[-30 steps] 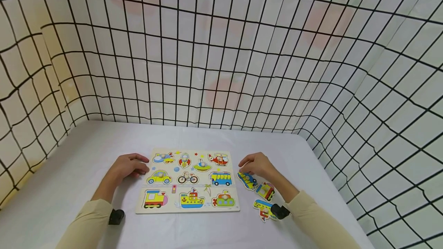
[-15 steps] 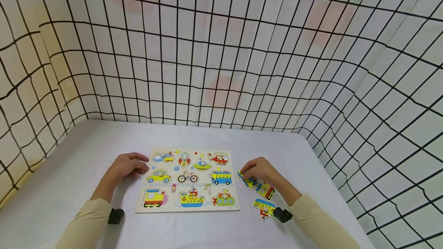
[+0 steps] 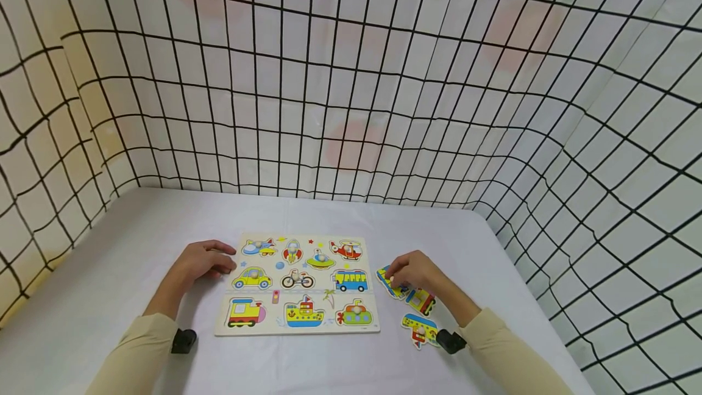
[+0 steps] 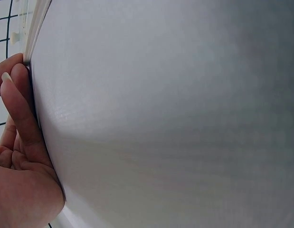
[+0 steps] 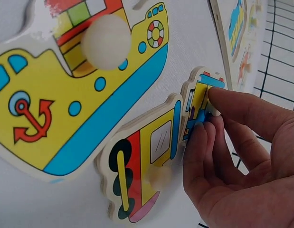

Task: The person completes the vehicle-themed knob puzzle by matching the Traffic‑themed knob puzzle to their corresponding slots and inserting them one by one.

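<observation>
My right hand (image 3: pixel 415 271) is over the blue-and-yellow bus puzzle piece (image 5: pixel 201 97), right of the puzzle board (image 3: pixel 276 333). Its fingers are curled in and pinch the pale knob (image 5: pixel 214 110) on the bus. The bus piece lies against or just beside the train piece (image 5: pixel 149 147), and the fingers cover part of it. Nearest the wrist camera lies the ship piece (image 5: pixel 85 90), upside down in the head view. At the board's left edge my left hand (image 3: pixel 202 259) rests on the table with loose fingers, their tips right at the edge.
Printed pictures of a bus (image 3: pixel 350 280), a train (image 3: pixel 245 313) and a ship (image 3: pixel 304 314) show on the board without knobs. Knobbed pieces such as the car (image 3: pixel 253 279) and helicopter (image 3: pixel 347 251) sit in it. A black grid netting (image 3: pixel 307 102) surrounds the white table (image 3: pixel 307 364).
My right hand has come down and slightly right onto the bus piece, and its fingers have closed at the knob. The left hand stays at the board's edge.
</observation>
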`<state>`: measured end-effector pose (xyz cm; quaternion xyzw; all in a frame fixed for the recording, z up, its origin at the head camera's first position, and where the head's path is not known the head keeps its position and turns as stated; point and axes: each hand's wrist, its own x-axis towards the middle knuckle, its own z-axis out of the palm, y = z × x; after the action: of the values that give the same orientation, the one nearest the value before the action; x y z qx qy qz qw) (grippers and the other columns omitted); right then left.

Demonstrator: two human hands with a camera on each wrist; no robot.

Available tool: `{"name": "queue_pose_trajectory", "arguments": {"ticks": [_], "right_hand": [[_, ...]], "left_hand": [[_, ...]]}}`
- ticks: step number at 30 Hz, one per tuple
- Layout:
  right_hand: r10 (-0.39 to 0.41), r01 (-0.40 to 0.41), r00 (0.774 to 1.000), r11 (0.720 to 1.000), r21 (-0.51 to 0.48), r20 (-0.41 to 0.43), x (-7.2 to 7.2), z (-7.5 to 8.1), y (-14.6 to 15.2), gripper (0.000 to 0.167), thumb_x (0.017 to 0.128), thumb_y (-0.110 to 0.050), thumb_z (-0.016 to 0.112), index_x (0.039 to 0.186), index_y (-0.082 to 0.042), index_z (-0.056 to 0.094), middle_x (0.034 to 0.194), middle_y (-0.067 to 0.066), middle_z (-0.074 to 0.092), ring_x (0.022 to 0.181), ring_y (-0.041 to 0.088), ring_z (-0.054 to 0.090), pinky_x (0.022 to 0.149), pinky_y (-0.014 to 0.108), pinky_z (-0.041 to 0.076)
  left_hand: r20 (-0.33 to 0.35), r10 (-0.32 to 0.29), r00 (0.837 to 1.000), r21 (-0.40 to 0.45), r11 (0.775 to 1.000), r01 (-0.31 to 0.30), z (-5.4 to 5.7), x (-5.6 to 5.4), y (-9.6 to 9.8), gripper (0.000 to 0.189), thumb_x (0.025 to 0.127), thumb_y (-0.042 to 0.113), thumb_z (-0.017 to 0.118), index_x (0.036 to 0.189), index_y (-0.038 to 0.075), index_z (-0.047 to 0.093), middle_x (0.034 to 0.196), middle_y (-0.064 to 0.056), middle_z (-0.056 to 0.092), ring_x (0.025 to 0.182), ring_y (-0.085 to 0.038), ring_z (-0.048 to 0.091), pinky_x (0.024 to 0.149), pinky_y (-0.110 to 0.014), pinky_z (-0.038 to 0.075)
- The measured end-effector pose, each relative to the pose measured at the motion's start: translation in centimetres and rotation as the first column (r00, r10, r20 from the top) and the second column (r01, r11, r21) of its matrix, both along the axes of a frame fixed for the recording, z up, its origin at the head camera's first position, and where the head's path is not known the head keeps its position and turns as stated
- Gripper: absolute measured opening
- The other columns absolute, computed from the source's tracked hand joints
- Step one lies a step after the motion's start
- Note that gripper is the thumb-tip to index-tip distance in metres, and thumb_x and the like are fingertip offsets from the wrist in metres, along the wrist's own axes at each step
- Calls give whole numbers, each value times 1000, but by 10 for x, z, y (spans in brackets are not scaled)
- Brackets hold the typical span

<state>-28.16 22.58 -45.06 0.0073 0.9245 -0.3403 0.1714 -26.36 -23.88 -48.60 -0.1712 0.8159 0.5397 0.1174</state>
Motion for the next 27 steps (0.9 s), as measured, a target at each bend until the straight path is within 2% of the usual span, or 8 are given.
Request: {"name": "queue_pose_trajectory", "arguments": {"ticks": [12,22,27], "right_hand": [[4,-4,1000,1000,21,3,-3,-1,-1,11,76,-6,81,84,-13,77,94,3,73,79,19,63,70,30,53],[49,-47,998,997,58,-27,-3,14,-6,11,77,-8,80,87,-12,77,90,1,72,79,17,61,72,29,51],[46,-45,999,999,15,-28,-4,15,-11,11,77,-9,81,87,-10,76,92,2,72,78,17,62,71,29,52]], "left_hand": [[8,-5,1000,-8,1000,5,0,-1,2,47,79,15,77,124,3,67,84,-9,74,73,-26,65,67,-30,54],[-8,-28,1000,-3,1000,28,2,1,1,46,82,15,76,125,1,66,81,-7,73,72,-24,63,65,-29,53],[-9,-26,1000,-5,1000,26,4,2,0,47,82,16,76,125,1,66,81,-7,73,71,-24,63,64,-29,53]]}}
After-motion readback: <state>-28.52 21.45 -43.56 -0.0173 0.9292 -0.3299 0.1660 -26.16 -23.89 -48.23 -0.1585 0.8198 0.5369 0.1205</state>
